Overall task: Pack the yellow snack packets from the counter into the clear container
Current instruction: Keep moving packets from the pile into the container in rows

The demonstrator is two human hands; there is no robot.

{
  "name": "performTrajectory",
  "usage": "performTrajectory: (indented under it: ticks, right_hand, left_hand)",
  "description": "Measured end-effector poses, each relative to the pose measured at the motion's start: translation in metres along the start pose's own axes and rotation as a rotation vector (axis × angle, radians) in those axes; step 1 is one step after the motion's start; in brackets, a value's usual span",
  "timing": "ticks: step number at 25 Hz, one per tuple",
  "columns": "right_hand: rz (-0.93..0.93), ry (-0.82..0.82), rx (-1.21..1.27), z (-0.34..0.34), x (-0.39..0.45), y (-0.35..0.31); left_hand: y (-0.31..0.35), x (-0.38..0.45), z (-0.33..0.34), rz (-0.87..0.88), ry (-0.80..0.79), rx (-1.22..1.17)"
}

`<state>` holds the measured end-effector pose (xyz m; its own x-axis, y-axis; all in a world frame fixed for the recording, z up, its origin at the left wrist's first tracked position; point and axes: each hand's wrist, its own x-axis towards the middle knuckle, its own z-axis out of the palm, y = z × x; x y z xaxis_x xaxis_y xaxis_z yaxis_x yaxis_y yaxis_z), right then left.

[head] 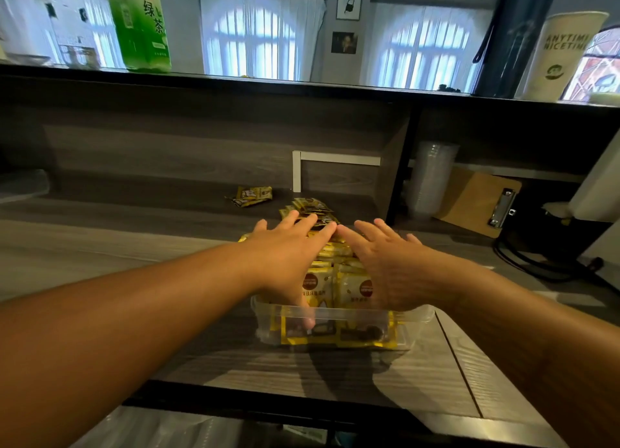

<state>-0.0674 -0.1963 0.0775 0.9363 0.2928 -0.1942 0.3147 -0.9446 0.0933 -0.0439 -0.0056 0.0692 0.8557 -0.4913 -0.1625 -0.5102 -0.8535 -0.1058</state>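
A clear container (416,317) stands on the wooden counter, packed with several yellow snack packets (355,288) standing on edge. My left hand (285,256) lies flat on the packets' left side, fingers spread, thumb hanging down over the near wall. My right hand (385,263) lies flat on the right side, fingers apart; the two index fingertips almost meet. Neither hand grips anything. A small heap of packets (310,206) shows just beyond my fingers. One loose pair of packets (251,195) lies further back on the counter, to the left.
A raised dark shelf runs across the back, carrying a green tea carton (139,25) and a paper cup (560,55). To the right stand stacked clear cups (432,179), a clipboard (479,202) and black cables (536,263).
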Motion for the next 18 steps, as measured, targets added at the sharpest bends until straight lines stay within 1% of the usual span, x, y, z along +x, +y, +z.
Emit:
performTrajectory:
  ticks: [2,5,9,12,14,18]
  right_hand:
    - [0.007,-0.042,-0.04,0.002,0.007,-0.002]
    - [0.007,-0.01,-0.104,0.004,0.011,-0.005]
    - [0.002,0.066,-0.18,0.004,0.007,-0.009]
    - [0.022,0.146,-0.194,0.006,0.005,-0.012]
    - [0.032,0.156,-0.185,0.005,0.006,-0.013]
    - [0.033,0.124,-0.183,0.005,0.01,-0.01]
  left_hand:
    - [0.002,0.004,0.004,-0.013,-0.001,0.011]
    - [0.005,0.007,0.009,-0.019,0.055,0.039]
    - [0.003,0.007,0.015,0.03,0.239,0.057]
    - [0.001,0.006,0.019,0.071,0.332,0.049]
    - [-0.001,0.008,0.021,0.081,0.355,0.024]
    - [-0.001,0.011,0.022,0.077,0.333,0.007]
